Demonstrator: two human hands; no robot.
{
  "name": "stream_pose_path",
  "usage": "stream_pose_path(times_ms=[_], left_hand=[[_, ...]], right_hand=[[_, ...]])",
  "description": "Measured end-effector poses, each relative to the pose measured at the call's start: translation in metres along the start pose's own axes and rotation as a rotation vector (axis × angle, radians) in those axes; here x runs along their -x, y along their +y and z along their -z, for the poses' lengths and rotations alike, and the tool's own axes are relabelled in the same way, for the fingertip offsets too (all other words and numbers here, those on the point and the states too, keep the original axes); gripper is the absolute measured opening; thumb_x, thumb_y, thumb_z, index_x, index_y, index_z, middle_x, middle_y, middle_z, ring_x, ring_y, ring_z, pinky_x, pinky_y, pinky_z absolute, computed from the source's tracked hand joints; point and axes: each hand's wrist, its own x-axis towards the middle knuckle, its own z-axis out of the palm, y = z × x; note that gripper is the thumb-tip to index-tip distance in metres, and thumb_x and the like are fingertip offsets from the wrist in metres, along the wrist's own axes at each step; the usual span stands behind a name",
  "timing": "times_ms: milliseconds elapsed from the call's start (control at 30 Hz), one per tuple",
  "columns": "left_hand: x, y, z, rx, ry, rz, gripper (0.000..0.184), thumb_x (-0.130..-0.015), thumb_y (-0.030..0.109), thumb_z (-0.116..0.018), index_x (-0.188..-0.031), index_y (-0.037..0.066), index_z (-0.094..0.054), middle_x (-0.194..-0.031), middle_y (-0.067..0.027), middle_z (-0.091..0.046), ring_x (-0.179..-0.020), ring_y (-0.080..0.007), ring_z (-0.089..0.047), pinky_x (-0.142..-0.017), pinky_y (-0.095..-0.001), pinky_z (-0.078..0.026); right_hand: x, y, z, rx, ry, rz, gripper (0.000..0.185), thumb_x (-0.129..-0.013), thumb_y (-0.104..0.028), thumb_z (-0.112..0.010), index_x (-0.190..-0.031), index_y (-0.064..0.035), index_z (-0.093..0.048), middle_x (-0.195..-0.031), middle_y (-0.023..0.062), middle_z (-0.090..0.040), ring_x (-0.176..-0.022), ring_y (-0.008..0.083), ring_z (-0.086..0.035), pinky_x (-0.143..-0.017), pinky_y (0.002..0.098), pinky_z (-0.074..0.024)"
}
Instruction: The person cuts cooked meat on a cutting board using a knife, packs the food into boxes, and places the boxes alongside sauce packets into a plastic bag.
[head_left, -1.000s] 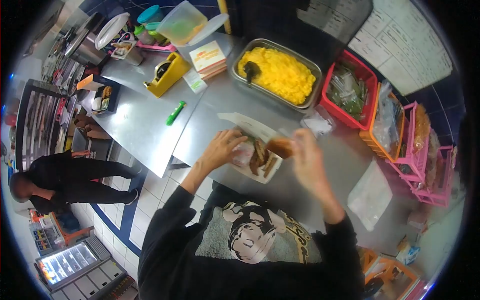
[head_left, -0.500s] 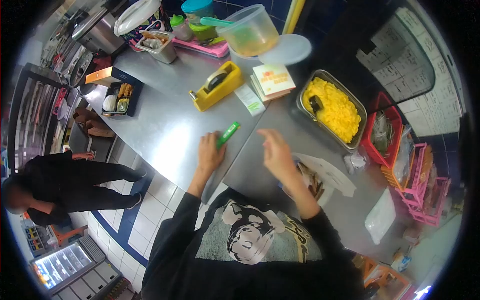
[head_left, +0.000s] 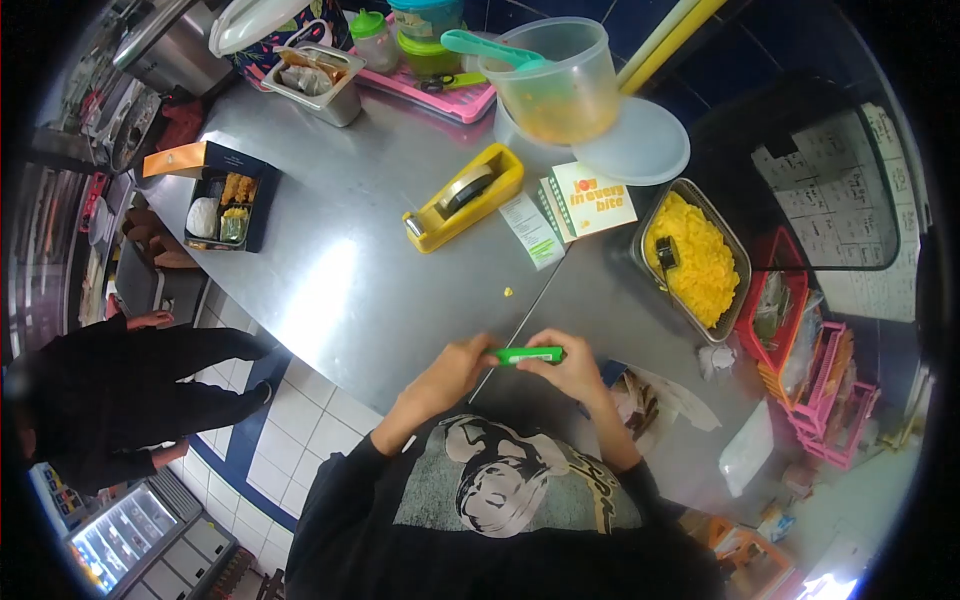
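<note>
A green highlighter (head_left: 530,354) lies roughly level between my two hands, above the near part of the steel counter. My left hand (head_left: 452,378) is closed on its left end, and my right hand (head_left: 572,370) pinches its right end. Farther out on the counter rests a paper slip (head_left: 533,232) with green-marked lines. A stack of small printed cards (head_left: 594,200) touches it on the right. To the left of the slip stands a yellow tape dispenser (head_left: 465,200).
A metal pan (head_left: 648,268) of yellow scrambled egg sits at right, beside a red basket (head_left: 768,340). An open meal box (head_left: 225,205) stands far left. Behind are a clear tub (head_left: 560,105) and a metal container (head_left: 340,105). Another person in black (head_left: 110,400) stands at left.
My left hand has lifted the highlighter from the counter and drawn it nearer, turning it level. My right hand, free before, has come in and taken its right end.
</note>
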Motion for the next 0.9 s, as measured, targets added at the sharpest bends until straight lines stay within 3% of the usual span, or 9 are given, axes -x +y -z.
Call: stream_pose_path(times_ms=[67,133,200,333,400,467,600,667,900], left_hand=[[0.005,0.007,0.01,0.048,-0.347,0.101,0.019,-0.089,0.006,-0.054,-0.106,-0.002,-0.05,-0.083,-0.0203,-0.064,-0.079,-0.0406,-0.062,-0.067,-0.0429,-0.048],[0.012,0.008,0.022,0.062,-0.446,0.11,0.02,-0.09,0.01,-0.053,-0.106,-0.002,-0.05,-0.085,-0.0213,-0.063,-0.081,-0.0403,-0.061,-0.069,-0.0437,-0.047],[0.012,0.001,0.032,0.073,-0.541,0.117,0.021,-0.092,0.015,-0.052,-0.105,-0.001,-0.049,-0.087,-0.0223,-0.062,-0.083,-0.0399,-0.061,-0.071,-0.0445,-0.046],[-0.025,-0.013,0.033,0.116,-0.088,0.23,0.026,-0.095,0.022,-0.05,-0.105,-0.001,-0.044,-0.08,-0.0196,-0.056,-0.073,-0.0382,-0.056,-0.071,-0.0422,-0.045],[-0.072,-0.018,0.012,-0.019,0.111,0.159,0.027,-0.091,0.022,-0.057,-0.094,-0.001,-0.043,-0.094,-0.0241,-0.054,-0.092,-0.0405,-0.055,-0.072,-0.0446,-0.042],[-0.115,-0.045,-0.018,-0.307,0.269,-0.178,0.032,-0.088,0.023,-0.059,-0.099,-0.003,-0.046,-0.11,-0.0239,-0.052,-0.107,-0.0373,-0.05,-0.084,-0.0436,-0.04],[-0.142,-0.055,-0.052,-0.513,0.332,-0.326,0.039,-0.085,0.025,-0.061,-0.107,-0.004,-0.048,-0.125,-0.0235,-0.048,-0.121,-0.0342,-0.044,-0.097,-0.0461,-0.034],[-0.13,-0.062,-0.059,-0.604,0.18,-0.322,0.042,-0.086,0.027,-0.059,-0.112,-0.005,-0.049,-0.134,-0.0244,-0.043,-0.127,-0.0331,-0.04,-0.103,-0.049,-0.029],[-0.103,-0.062,-0.049,-0.58,0.11,-0.289,0.04,-0.084,0.027,-0.062,-0.106,-0.004,-0.048,-0.137,-0.0223,-0.042,-0.13,-0.032,-0.038,-0.104,-0.0535,-0.026]], right_hand=[[0.001,-0.001,0.013,-0.073,-0.076,-0.026,0.016,-0.08,-0.017,-0.073,-0.082,-0.0038,-0.064,-0.068,-0.0014,-0.06,-0.062,0.0053,-0.052,-0.058,0.0225,-0.0421],[0.004,-0.01,0.029,-0.025,-0.032,0.013,0.011,-0.081,-0.01,-0.071,-0.085,-0.0024,-0.063,-0.064,-0.0019,-0.056,-0.06,0.0055,-0.05,-0.054,0.0213,-0.0393],[0.005,-0.01,0.066,-0.491,0.334,-0.155,0.01,-0.083,-0.006,-0.066,-0.09,-0.0012,-0.062,-0.06,-0.0033,-0.049,-0.058,0.0047,-0.045,-0.052,0.0216,-0.0356],[-0.024,-0.017,0.082,-0.702,0.453,0.122,0.008,-0.088,-0.008,-0.062,-0.09,-0.0018,-0.058,-0.068,-0.0009,-0.049,-0.054,0.0053,-0.038,-0.05,0.0226,-0.0325],[-0.046,-0.012,0.062,-0.796,0.521,0.175,0.01,-0.09,-0.011,-0.061,-0.089,-0.0018,-0.057,-0.072,0.0003,-0.05,-0.053,0.006,-0.037,-0.049,0.0228,-0.0323],[-0.065,-0.003,0.039,-0.968,0.577,0.136,0.014,-0.094,-0.016,-0.056,-0.096,-0.0024,-0.052,-0.087,0.0099,-0.058,-0.055,0.0106,-0.048,-0.049,0.0244,-0.0375],[-0.096,-0.001,0.006,-0.947,0.584,0.264,0.021,-0.096,-0.02,-0.052,-0.107,-0.003,-0.046,-0.103,0.0199,-0.061,-0.066,0.0204,-0.061,-0.054,0.0286,-0.0476],[-0.111,0.019,-0.003,-0.762,0.583,0.364,0.022,-0.098,-0.02,-0.048,-0.112,-0.003,-0.041,-0.115,0.0265,-0.057,-0.076,0.0284,-0.066,-0.062,0.035,-0.0548],[-0.178,0.049,-0.016,-0.266,0.54,0.482,0.016,-0.088,0.002,-0.057,-0.103,0.0014,-0.05,-0.105,0.0169,-0.062,-0.084,0.0233,-0.064,-0.076,0.0303,-0.0533]])
